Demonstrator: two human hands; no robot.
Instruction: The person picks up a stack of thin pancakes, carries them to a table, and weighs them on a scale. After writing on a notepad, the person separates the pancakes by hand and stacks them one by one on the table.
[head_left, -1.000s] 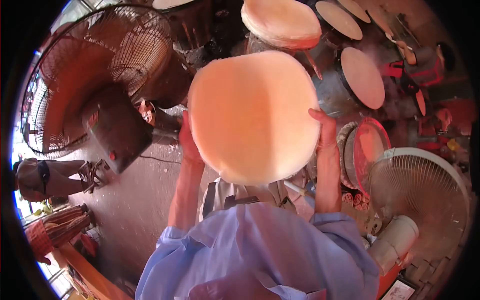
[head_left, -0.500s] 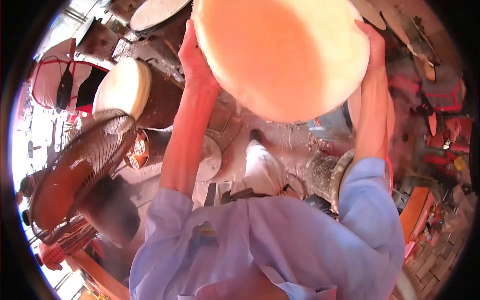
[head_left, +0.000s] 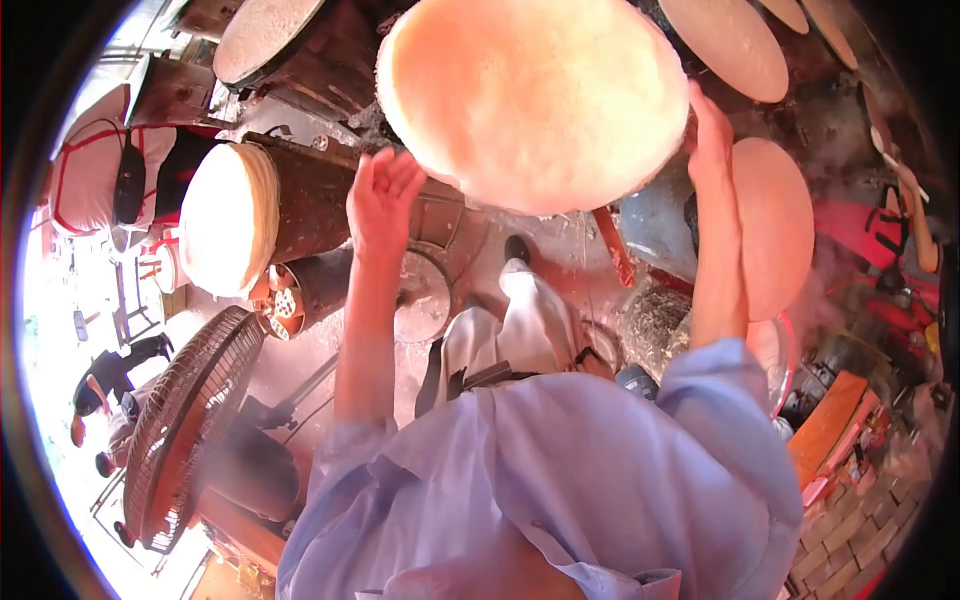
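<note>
1. Right hand [head_left: 708,135] grip: fingers on the disc's [head_left: 535,100] right edge, apparently holding it.
2. Left hand [head_left: 380,195] grip: fingers spread apart, off the disc, just below its left edge.
3. Disc is up in the air, flat face toward the camera, not set down yet.
4. Both arms raised, elbows bent.
5. Stack [head_left: 225,220] sits left on a drum.

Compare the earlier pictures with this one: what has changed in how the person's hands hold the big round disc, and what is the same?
The left hand has come off the round disc and hangs open beside its edge. The right hand still presses the disc's right edge. The disc stays raised in front of the person, and the disc stack at left is unchanged.
</note>
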